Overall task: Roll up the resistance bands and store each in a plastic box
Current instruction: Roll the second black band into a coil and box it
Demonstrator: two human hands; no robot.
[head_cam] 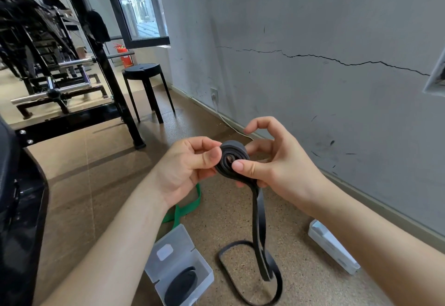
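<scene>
While the coil is only part wound, the next turn depends on where the slack runs.

Head view: I hold the black band up in front of me. Its wound part is a flat spiral, face toward me, sitting between both hands. My left hand pinches the coil's left rim, thumb on the near face and fingers curled behind. My right hand grips the right side, with the thumb across the spiral's face near the centre and the lower fingers curled under where the tail leaves. The right index is crooked above the coil and touches nothing. Both hands are equally near; neither is free.

The unrolled strap exits the coil's lower edge under my right thumb and hangs almost straight down. It ends in a loose loop on the floor, below and slightly right of my hands. So the slack's long axis is vertical and the feed comes from below. My read: wind the coil to take strap up from underneath, with the right thumb as brake.

The open plastic box is on the floor below my left hand, just left of the loop, and holds a rolled dark band. A second box lies near the wall, partly hidden by my right forearm; I can't tell its contents. The green band lies unrolled on the floor beyond the open box.
</scene>
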